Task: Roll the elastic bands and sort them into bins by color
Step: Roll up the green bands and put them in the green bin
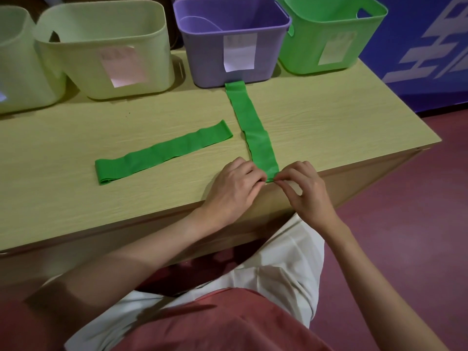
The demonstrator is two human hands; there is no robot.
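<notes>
Head view: a green elastic band (255,133) lies flat on the worktop (329,117), running from the front of the purple bin (235,44) to the worktop's near edge. There the left hand (234,190) and right hand (305,191) each pinch its near end, fingers curled. A second green band (162,153) lies left of it. A green bin (329,34) stands right of the purple bin, a pale bin (106,51) left.
</notes>
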